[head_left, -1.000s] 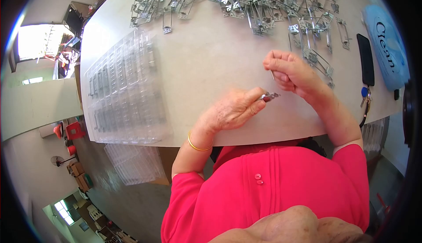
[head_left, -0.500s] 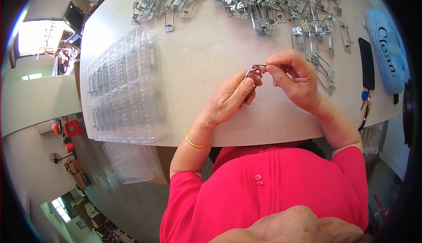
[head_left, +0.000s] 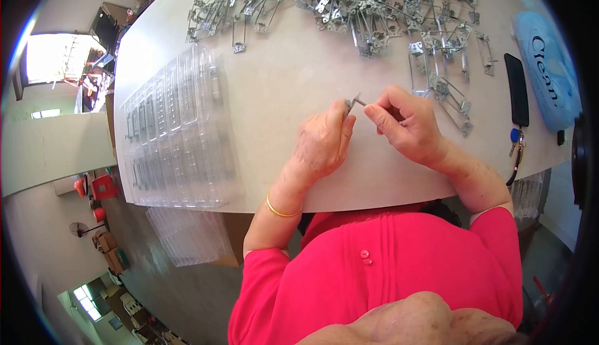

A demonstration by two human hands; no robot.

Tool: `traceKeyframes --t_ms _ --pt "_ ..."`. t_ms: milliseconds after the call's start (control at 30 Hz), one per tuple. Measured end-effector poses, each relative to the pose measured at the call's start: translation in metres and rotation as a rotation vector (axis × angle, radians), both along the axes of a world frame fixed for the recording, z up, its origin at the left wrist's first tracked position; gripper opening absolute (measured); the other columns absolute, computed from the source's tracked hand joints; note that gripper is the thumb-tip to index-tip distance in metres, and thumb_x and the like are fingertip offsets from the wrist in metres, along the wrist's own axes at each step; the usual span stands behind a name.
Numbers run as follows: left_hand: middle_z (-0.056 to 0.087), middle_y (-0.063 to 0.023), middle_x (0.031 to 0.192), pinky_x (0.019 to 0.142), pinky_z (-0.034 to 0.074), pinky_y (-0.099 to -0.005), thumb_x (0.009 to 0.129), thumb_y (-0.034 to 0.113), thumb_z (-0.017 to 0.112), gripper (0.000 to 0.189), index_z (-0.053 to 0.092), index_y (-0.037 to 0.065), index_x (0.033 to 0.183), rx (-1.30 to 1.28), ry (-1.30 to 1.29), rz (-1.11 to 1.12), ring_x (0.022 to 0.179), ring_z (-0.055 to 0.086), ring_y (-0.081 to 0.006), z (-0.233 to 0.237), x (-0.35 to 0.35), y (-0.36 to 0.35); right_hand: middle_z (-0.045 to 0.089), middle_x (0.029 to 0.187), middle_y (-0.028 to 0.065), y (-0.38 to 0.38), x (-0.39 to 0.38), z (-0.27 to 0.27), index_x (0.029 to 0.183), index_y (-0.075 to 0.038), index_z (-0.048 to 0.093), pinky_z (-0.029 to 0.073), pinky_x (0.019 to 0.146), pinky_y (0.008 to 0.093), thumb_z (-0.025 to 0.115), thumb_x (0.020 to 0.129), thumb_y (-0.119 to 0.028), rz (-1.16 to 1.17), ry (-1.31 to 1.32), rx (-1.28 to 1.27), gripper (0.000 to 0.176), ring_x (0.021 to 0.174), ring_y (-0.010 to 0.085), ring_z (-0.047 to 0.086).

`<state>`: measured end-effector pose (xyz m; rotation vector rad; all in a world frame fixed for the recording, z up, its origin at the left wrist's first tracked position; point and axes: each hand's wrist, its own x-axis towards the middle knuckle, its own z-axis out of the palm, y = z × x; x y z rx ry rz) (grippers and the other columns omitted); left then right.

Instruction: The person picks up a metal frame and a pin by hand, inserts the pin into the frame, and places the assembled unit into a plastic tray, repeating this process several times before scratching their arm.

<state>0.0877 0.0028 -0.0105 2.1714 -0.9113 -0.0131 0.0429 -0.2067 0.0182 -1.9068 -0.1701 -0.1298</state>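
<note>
Over the table, my left hand (head_left: 322, 139) is closed with its back turned up, thumb and forefinger pressed on a small metal bracket (head_left: 356, 98). Most of that bracket is hidden behind the fingers; its tip shows nearly edge-on. My right hand (head_left: 407, 125) pinches a short, thin metal rod (head_left: 360, 102) between thumb and forefinger. The rod's far end meets the bracket's tip in this view. Beyond the hands lies a heap of metal brackets with long wire loops (head_left: 374, 14), several of them spread toward the right hand.
Stacked clear plastic trays (head_left: 178, 133) with metal parts stand at the table's left. On the right lie a black phone (head_left: 516, 89), keys on a strap (head_left: 516, 148) and a blue "Clean" pack (head_left: 544, 73). More clear trays (head_left: 190, 236) sit below the table's left front edge.
The bracket has turned from showing its holed face to nearly edge-on. Both hands have rotated and come slightly nearer the body; the rod has gone from level to slanting.
</note>
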Motion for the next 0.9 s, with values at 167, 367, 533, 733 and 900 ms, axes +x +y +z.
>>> traceKeyframes --t_ms 167,367,533,733,900 --pt "0.063 -0.0139 0.077 0.064 0.048 -0.0456 0.092 0.003 0.065 0.022 0.058 0.0 0.113 0.009 -0.173 -0.038 0.069 0.062 -0.0355 -0.001 -0.002 -0.008 0.063 0.065 0.0019 -0.009 0.009 0.01 0.095 -0.005 0.057 0.044 0.044 0.0245 0.063 0.104 -0.021 0.13 0.549 0.448 0.019 0.05 0.0078 0.058" --pt "0.064 -0.0127 0.081 0.066 0.049 -0.0436 0.09 0.005 0.068 0.025 0.058 0.001 0.112 0.115 -0.25 -0.047 0.073 0.064 -0.032 -0.002 0.0 -0.005 0.064 0.067 0.0053 -0.005 0.005 0.007 0.114 -0.003 0.05 0.045 0.044 0.0263 0.06 0.106 -0.023 0.164 0.485 0.405 0.024 0.048 0.0107 0.059" --pt "0.065 -0.01 0.082 0.067 0.049 -0.0406 0.089 0.009 0.07 0.026 0.059 0.001 0.111 0.206 -0.3 -0.057 0.074 0.065 -0.0273 -0.001 -0.002 -0.009 0.064 0.063 0.0052 -0.009 0.006 0.012 0.11 -0.006 0.058 0.047 0.047 0.0289 0.058 0.106 -0.024 0.219 0.454 0.253 0.018 0.048 0.0117 0.06" --pt "0.065 -0.009 0.084 0.068 0.05 -0.0417 0.089 0.007 0.068 0.024 0.059 0.003 0.111 0.282 -0.284 -0.084 0.074 0.065 -0.0294 0.004 -0.007 -0.01 0.067 0.068 0.0147 -0.01 0.007 0.007 0.095 -0.005 0.065 0.05 0.056 0.0412 0.063 0.096 -0.023 0.05 0.136 -0.169 0.018 0.06 0.0309 0.068" --pt "0.064 -0.0083 0.082 0.068 0.05 -0.0417 0.09 0.01 0.068 0.022 0.058 0.003 0.109 0.248 -0.244 -0.15 0.075 0.065 -0.0285 0.002 -0.009 -0.01 0.065 0.071 0.0183 -0.005 0.003 0.005 0.088 -0.005 0.064 0.05 0.058 0.0452 0.065 0.095 -0.021 0.001 0.08 -0.207 0.017 0.066 0.0398 0.065"
